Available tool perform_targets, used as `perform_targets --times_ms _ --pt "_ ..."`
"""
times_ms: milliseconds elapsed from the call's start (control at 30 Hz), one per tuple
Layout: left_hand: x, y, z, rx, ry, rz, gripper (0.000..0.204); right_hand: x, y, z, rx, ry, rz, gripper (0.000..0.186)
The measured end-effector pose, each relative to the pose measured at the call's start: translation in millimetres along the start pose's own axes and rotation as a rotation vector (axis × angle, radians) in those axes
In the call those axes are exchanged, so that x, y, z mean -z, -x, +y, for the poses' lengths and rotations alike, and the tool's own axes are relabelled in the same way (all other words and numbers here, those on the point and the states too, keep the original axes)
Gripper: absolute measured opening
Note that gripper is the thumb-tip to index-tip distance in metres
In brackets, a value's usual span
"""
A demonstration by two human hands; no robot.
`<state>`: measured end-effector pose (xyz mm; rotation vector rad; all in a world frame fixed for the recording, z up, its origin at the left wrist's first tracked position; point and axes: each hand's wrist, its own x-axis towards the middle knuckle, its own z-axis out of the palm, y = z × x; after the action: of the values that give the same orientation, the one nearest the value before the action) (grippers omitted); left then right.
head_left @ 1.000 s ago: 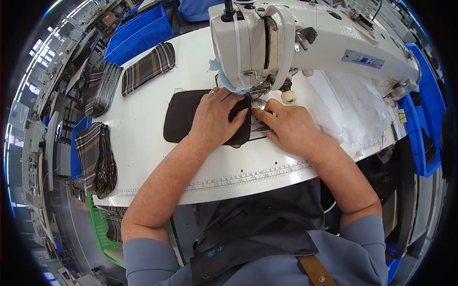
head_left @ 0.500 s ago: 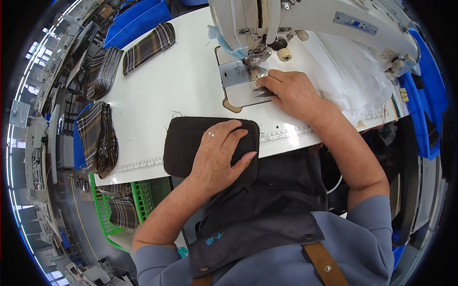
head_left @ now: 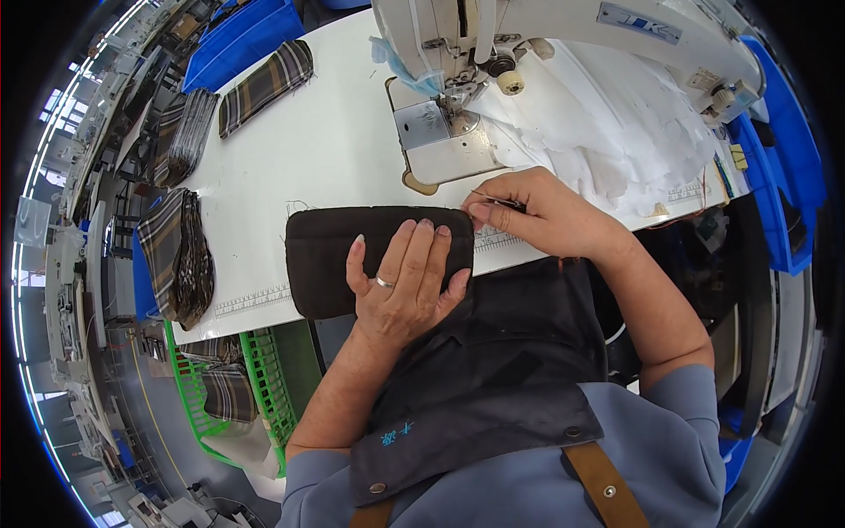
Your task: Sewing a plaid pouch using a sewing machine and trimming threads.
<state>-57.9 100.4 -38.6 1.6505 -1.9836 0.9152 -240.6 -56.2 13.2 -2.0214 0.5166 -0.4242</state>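
A dark rectangular fabric piece with rounded corners lies at the table's front edge, partly over the apron. My left hand rests on it, fingers spread and pressing flat, with a ring on one finger. At the piece's far right corner is my right hand, fingers closed round small thread snips, whose blades point left. Thumb and fingertips come right up to the corner edge; whether they also pinch a thread there is too small to tell.
A sewing machine stands beyond, its metal plate set in the white table. White sheets lie at right. Plaid fabric stacks line the left side. A green basket stands below; blue bins flank the table.
My right hand has come from beside the machine plate toward me and left, to the fabric's corner, with the snips. My left hand's fingers have spread; the piece has shifted slightly left.
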Motion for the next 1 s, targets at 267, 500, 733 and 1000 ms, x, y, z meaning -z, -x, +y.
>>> perform_targets --times_ms 267,500,733,1000 --pt "-5 7 3 0.024 -0.121 0.098 0.034 -3 -3 2 -0.04 -0.229 -0.044 0.027" --pt "-6 6 4 0.026 -0.139 0.097 0.034 -8 -7 -5 -0.073 0.06 -0.014 0.026" --pt "-5 6 3 0.034 -0.151 0.081 0.034 -7 -10 -3 -0.032 0.031 0.0 0.026" --pt "-5 5 3 0.03 -0.15 0.084 0.034 -5 -10 -3 -0.026 -0.021 0.068 0.025"
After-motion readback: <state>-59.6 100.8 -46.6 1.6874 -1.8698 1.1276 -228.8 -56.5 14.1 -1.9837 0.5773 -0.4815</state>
